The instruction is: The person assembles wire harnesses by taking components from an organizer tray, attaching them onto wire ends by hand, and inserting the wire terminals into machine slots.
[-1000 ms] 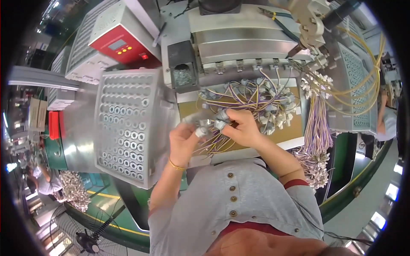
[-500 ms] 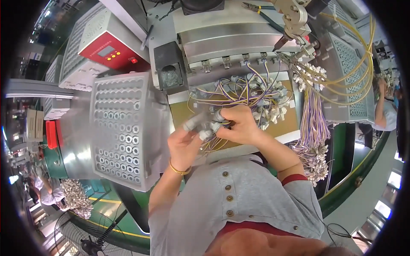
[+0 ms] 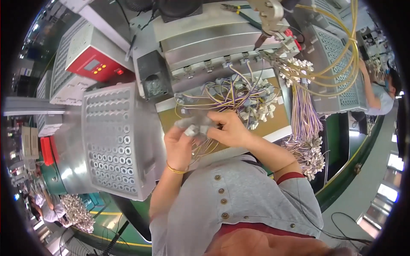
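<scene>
My left hand (image 3: 178,143) is closed, its thumb and fingers pinched together at the front edge of the work board. Pale grey covers sit on its fingertips. My right hand (image 3: 228,129) meets it from the right, also closed, with fingertips against those of the left. What lies between them is small, blurred and mostly hidden. Thin wires (image 3: 204,149) trail beneath the hands. Just beyond, a tangle of purple, yellow and white wires (image 3: 232,96) with pale connectors (image 3: 256,114) covers the brown board (image 3: 277,123).
To the left stands a grey tray (image 3: 139,158) holding rows of metal rings. Behind it is a red-fronted control box (image 3: 96,66). A metal fixture (image 3: 209,45) with clamps spans the back; pliers (image 3: 243,15) lie on top. Bundled wires (image 3: 304,111) hang at right. Another person (image 3: 378,96) works far right.
The whole view has shifted and tilted slightly, so the bench sits further left. My hands stay together, with fingertips drawn closer around the small blurred thing.
</scene>
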The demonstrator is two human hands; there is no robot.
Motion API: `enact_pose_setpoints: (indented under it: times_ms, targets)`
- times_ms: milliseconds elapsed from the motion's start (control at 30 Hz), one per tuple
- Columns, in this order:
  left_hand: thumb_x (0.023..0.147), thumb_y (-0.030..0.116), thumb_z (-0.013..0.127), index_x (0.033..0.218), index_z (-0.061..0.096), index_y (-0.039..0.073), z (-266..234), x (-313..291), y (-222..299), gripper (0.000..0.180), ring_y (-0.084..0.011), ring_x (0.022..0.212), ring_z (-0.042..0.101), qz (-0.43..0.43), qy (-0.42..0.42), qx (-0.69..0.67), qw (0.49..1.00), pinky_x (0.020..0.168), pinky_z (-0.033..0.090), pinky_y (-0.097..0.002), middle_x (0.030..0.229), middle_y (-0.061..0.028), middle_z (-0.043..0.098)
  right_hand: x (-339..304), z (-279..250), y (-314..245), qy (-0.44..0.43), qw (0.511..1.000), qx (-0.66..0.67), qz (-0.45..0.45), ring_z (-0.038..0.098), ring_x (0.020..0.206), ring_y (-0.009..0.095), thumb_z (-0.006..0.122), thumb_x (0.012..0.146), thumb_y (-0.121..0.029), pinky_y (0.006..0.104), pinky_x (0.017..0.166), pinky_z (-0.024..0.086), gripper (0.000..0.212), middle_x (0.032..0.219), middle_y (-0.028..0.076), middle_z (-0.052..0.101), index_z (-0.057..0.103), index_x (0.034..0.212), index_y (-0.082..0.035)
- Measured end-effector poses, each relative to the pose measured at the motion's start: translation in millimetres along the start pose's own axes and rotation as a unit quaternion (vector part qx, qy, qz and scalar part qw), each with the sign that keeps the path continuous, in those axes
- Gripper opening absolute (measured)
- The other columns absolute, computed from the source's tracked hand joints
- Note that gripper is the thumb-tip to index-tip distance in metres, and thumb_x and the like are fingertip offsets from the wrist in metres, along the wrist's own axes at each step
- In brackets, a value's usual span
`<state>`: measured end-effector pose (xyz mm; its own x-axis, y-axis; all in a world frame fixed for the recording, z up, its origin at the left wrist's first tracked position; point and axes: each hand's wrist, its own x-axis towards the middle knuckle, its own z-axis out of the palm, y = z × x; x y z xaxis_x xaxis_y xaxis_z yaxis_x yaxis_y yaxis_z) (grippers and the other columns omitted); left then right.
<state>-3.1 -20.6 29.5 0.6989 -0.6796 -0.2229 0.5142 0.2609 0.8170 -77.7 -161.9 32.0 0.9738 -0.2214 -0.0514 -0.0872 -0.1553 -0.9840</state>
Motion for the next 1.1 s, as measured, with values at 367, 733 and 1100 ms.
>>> enact_pose_setpoints:
  times_ms: [367, 733, 1100]
  targets:
    - [0.079, 0.011, 0.056, 0.119, 0.041, 0.000, 0, 14, -55, 0.044, -0.0147, 0.089, 0.054, 0.003, -0.155, 0.191, 0.969, 0.070, 0.046, -0.0248, 0.106, -0.0087, 0.052, -13, -62, 21, 0.325, 0.945, 0.040, 0.006, 0.049, 0.059, 0.005, 0.053, 0.066, -0.002, 0.0190, 0.048, 0.039, 0.022, 0.069, 0.000, 0.054, 0.061, 0.086, -0.001]
    - [0.078, 0.001, 0.055, 0.105, 0.055, -0.002, -54, 18, -40, 0.027, -0.0087, 0.084, 0.053, -0.018, -0.026, 0.333, 0.942, 0.075, 0.043, -0.0223, 0.095, -0.0039, 0.058, 13, -152, 81, 0.521, 0.817, 0.239, -0.067, 0.045, 0.041, 0.015, 0.049, 0.080, -0.011, 0.0261, 0.035, 0.034, 0.011, 0.058, 0.007, 0.049, 0.046, 0.069, -0.008]
    - [0.068, 0.000, 0.057, 0.092, 0.062, 0.007, -65, 29, -47, 0.026, -0.0190, 0.064, 0.052, 0.200, -0.053, 0.720, 0.662, 0.060, 0.043, -0.0308, 0.074, -0.0108, 0.059, 26, -159, 67, 0.435, 0.868, 0.240, -0.020, 0.052, 0.045, 0.015, 0.049, 0.084, -0.019, 0.0249, 0.041, 0.041, 0.022, 0.064, 0.013, 0.057, 0.051, 0.086, 0.003]
